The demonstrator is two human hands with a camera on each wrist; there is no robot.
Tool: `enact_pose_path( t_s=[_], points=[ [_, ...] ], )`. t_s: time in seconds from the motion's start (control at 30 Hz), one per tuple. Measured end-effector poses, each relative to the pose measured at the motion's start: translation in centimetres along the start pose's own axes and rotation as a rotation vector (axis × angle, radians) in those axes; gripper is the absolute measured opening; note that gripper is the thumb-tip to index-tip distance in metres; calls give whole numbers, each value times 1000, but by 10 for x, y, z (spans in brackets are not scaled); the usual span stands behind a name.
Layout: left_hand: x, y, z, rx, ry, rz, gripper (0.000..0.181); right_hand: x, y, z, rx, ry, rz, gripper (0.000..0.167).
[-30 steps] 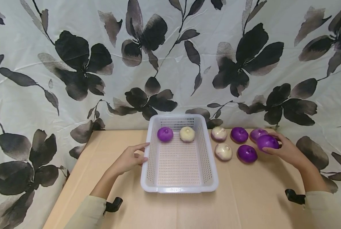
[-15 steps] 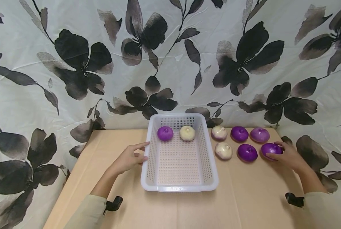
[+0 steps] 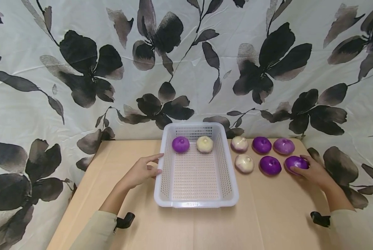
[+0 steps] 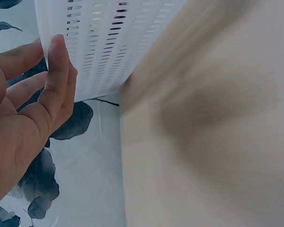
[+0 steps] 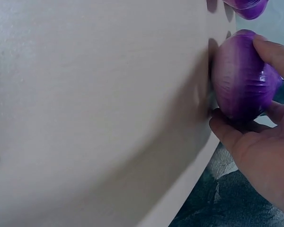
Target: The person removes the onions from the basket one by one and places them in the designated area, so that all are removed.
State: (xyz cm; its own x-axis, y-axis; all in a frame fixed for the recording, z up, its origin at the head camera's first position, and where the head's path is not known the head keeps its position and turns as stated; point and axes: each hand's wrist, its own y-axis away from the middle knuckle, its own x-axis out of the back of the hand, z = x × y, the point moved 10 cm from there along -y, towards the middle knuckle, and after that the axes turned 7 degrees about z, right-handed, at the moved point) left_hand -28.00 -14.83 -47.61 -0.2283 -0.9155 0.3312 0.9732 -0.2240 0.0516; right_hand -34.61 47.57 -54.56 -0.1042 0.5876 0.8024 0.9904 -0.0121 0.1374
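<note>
My right hand (image 3: pixel 317 172) grips a purple onion (image 3: pixel 296 163) at the right end of the front row on the table. In the right wrist view, the thumb lies on one side of that onion (image 5: pixel 244 78) and the fingers on the other. With fingertips touching its left rim, my left hand (image 3: pixel 141 172) rests beside a white perforated plastic basket (image 3: pixel 195 204). Inside the basket, at the back, sit a purple onion (image 3: pixel 180 144) and a whitish onion (image 3: pixel 204 144). The left wrist view shows fingers (image 4: pixel 58 61) against the basket wall (image 4: pixel 99 52).
Right of the basket stand two whitish onions (image 3: pixel 244 163), one behind the other. Purple onions (image 3: pixel 270 165) sit beside them in two rows. Behind the wooden table (image 3: pixel 205 229) hangs a floral cloth (image 3: pixel 211 86). Black straps (image 3: pixel 125 220) circle both wrists.
My right hand has lowered the purple onion from in front of the back-row onion to the front row's right end, then stayed around it. The left hand has kept its place at the basket.
</note>
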Motion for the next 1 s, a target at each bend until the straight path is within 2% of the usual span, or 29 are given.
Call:
enact_pose_path(
  t_s=[0.33, 0.77, 1.0],
  points=[
    [-1, 1, -3, 34, -2, 10, 67, -2, 2, -3, 5, -17, -9, 101],
    [0, 0, -3, 17, 0, 15, 65, -1, 2, -3, 36, -25, -14, 101],
    [0, 0, -1, 22, -10, 16, 66, 4, 0, -5, 21, -27, -23, 102]
  ],
)
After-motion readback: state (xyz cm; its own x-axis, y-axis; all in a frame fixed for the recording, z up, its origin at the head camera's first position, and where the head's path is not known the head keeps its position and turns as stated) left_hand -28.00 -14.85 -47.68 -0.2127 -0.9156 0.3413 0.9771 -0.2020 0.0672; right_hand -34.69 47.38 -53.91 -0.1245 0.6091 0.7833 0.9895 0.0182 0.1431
